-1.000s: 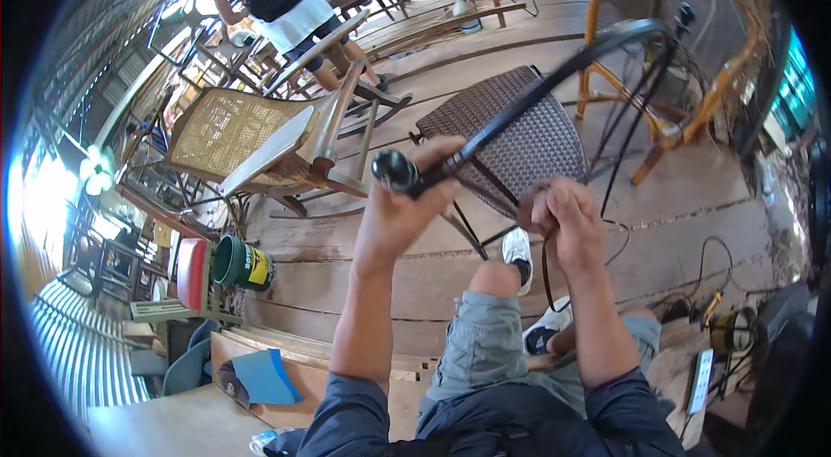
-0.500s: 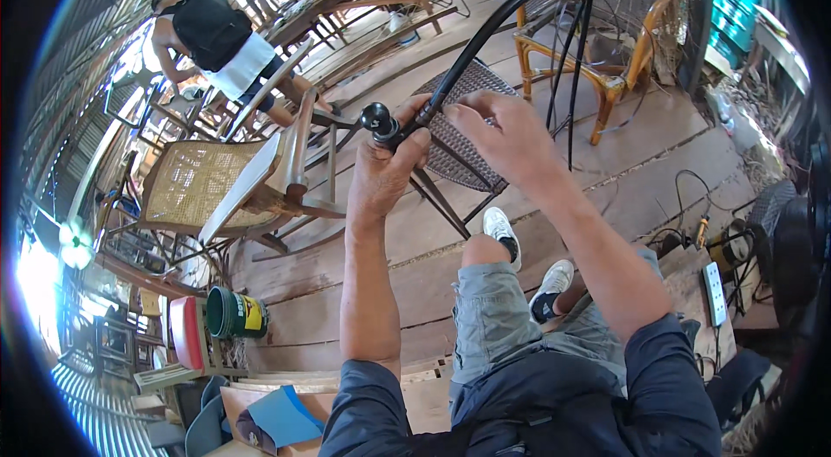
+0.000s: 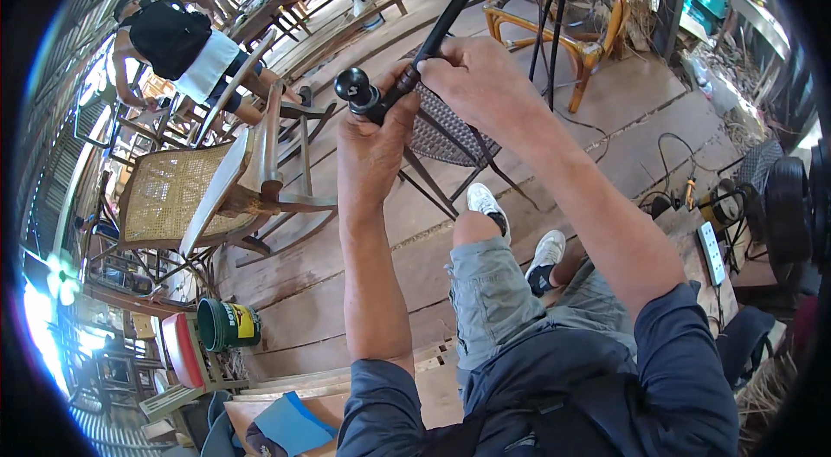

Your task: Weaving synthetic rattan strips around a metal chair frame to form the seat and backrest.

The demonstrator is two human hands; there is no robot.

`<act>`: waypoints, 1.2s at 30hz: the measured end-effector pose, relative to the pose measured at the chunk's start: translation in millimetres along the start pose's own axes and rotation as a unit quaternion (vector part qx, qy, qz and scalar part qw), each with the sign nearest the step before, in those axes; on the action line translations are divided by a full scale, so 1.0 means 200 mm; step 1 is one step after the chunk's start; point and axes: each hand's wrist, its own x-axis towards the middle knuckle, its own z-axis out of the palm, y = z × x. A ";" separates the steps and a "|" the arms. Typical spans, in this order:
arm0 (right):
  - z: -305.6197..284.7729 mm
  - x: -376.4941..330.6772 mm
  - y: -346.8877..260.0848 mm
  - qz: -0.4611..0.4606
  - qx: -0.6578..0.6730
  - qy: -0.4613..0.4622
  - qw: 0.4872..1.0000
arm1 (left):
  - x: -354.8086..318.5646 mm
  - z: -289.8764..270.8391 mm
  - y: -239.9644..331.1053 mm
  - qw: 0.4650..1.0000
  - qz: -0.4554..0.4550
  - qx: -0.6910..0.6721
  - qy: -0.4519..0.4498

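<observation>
Head view: both hands [image 3: 415,124] round smooth black tube [image 3: 450,20]

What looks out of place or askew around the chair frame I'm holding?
The cane-seat wooden chair left of your left hand lies tipped on its side on the floorboards. A green bucket stands upright nearby. Both hands grip the black frame tube normally.

Frame tube [image 3: 450,20]: black, curved metal, capped by a round black end knob [image 3: 357,89]. Held raised, slanting up and right from the knob, arching over a dark woven seat panel [image 3: 441,132] beneath it.
</observation>
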 end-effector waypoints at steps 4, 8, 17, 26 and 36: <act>-0.03 0.00 -0.02 0.047 0.011 -0.038 0.998 | 0.00 -0.01 0.00 1.000 -0.011 -0.026 -0.010; -0.04 -0.02 -0.01 0.032 0.091 -0.054 0.994 | 0.00 0.01 -0.01 1.000 0.005 -0.031 -0.001; 0.04 -0.01 0.18 -0.006 0.115 -0.082 0.990 | -0.01 0.06 -0.02 0.997 0.025 -0.009 0.072; 0.04 -0.11 0.27 -0.052 0.182 -0.076 0.979 | 0.00 0.18 -0.08 0.956 0.104 0.082 0.261; 0.03 -0.19 0.36 -0.001 0.188 -0.097 0.977 | -0.18 -0.09 0.03 0.996 0.005 -0.007 0.091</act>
